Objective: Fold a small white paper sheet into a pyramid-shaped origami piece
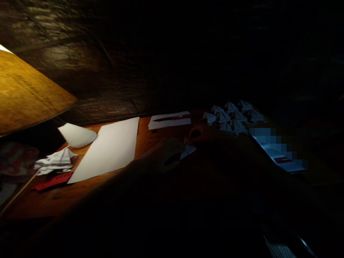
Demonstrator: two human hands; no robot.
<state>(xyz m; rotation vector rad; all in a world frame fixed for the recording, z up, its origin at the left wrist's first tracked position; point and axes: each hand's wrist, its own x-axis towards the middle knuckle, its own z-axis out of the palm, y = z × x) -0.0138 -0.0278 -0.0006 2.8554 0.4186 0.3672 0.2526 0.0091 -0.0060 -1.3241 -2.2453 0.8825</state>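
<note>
In dim light near the middle of the table, my left hand is closed on a small folded piece of white paper. My right hand meets the same paper from the right, its fingers curled in at the paper's upper tip. Shadow hides much of both hands and forearms. Just beyond them, a dark-bladed knife with a reddish handle lies on a small stack of white paper. Several folded paper figures stand in a group past my right hand.
A large white sheet covers part of the wooden table at left. Near it are a curled paper, a folded paper piece and a red object. A lampshade hangs upper left; a lit, pixelated screen lies right.
</note>
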